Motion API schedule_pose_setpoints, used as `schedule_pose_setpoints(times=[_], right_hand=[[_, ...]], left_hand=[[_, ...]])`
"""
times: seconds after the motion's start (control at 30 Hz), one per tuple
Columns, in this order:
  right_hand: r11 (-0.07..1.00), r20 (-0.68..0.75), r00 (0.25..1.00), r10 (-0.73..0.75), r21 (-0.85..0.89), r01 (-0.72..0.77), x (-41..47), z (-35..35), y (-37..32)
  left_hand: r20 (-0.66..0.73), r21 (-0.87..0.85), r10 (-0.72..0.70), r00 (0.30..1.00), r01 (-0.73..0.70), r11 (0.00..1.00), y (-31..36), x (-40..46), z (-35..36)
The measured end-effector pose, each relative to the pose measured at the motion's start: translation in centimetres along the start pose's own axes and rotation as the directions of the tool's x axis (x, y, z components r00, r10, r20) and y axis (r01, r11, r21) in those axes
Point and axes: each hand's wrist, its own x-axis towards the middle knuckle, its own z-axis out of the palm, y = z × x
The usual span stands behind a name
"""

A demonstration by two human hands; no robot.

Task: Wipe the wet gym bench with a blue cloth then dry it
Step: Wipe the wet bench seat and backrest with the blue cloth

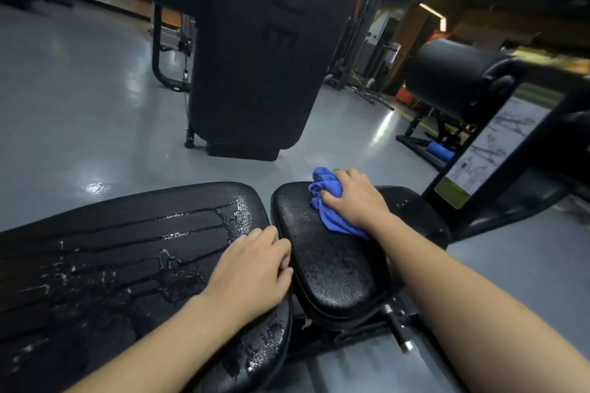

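long bench pad (95, 265) runs off the left edge; blue cloth (325, 201) half buried under right hand (351, 198).

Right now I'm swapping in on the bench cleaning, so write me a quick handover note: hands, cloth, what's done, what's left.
Right hand: grips the bunched blue cloth, pressing it on the far end of the seat pad.
Left hand: rests on the long back pad at its edge by the gap.
Done: wiping begun on the seat pad.
Left: droplets on the seat pad, streaks and puddles across the back pad, then drying.
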Motion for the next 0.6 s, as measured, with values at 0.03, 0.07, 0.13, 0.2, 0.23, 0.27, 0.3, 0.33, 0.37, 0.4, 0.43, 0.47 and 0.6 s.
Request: schedule_pose_setpoints(times=[0.03, 0.07, 0.13, 0.2, 0.23, 0.27, 0.3, 0.33, 0.37, 0.4, 0.43, 0.47, 0.6], right_hand=[[1.0, -0.012, 1.0, -0.01, -0.007, 0.01, -0.8, -0.2, 0.2], [1.0, -0.024, 1.0, -0.018, -0.01, 0.018, -1.7, -0.2, 0.3], [1.0, -0.04, 0.999, -0.024, -0.002, 0.024, -3.6, -0.3, 0.3], [0.999, -0.047, 0.998, -0.037, 0.022, 0.038, -5.8, -0.4, 0.2], [0.998, -0.049, 0.998, -0.046, 0.035, 0.048, -7.0, -0.6, 0.1], [0.997, -0.053, 0.997, -0.053, 0.051, 0.056, -8.2, -0.7, 0.0], [0.995, -0.063, 0.996, -0.061, 0.069, 0.065, -9.6, -0.8, -0.2], [0.994, -0.08, 0.994, -0.069, 0.083, 0.075, -10.8, -0.9, -0.4], [0.992, -0.101, 0.992, -0.079, 0.085, 0.088, -12.0, -0.9, -0.5], [0.992, -0.121, 0.989, -0.085, 0.082, 0.095, -12.9, -0.9, -0.5], [0.992, -0.136, 0.987, -0.085, 0.082, 0.097, -13.7, -0.9, -0.5], [0.992, -0.146, 0.986, -0.077, 0.092, 0.091, -14.2, -0.7, -0.3], [0.983, -0.24, 0.97, 0.045, 0.184, 0.0, -14.5, -0.3, 1.6]], left_hand=[[0.006, 0.01, -0.006, 1.0, 0.006, 1.0, 0.0, 0.0, 0.0], [0.007, 0.018, -0.012, 1.0, 0.012, 1.0, 0.0, -0.1, -0.1], [0.003, 0.015, -0.023, 1.0, 0.023, 1.0, 0.1, -0.1, -0.3], [0.02, 0.002, -0.035, 0.999, 0.035, 0.999, 0.2, -0.1, -0.5], [0.03, -0.009, -0.038, 0.999, 0.038, 0.999, 0.3, -0.1, -0.5], [0.032, -0.018, -0.038, 0.999, 0.039, 0.999, 0.4, -0.1, -0.5], [0.024, -0.023, -0.042, 0.999, 0.042, 0.999, 0.5, -0.1, -0.5], [0.014, -0.025, -0.049, 0.999, 0.049, 0.998, 0.6, -0.1, -0.4], [0.007, -0.024, -0.058, 0.998, 0.058, 0.998, 0.7, 0.0, -0.3], [0.005, -0.022, -0.066, 0.998, 0.066, 0.998, 0.7, 0.0, -0.2], [0.006, -0.014, -0.071, 0.997, 0.071, 0.997, 0.6, -0.1, -0.1], [0.007, -0.002, -0.071, 0.997, 0.071, 0.997, 0.6, -0.1, 0.0], [0.01, 0.007, -0.072, 0.997, 0.072, 0.997, 0.6, -0.1, 0.1]])
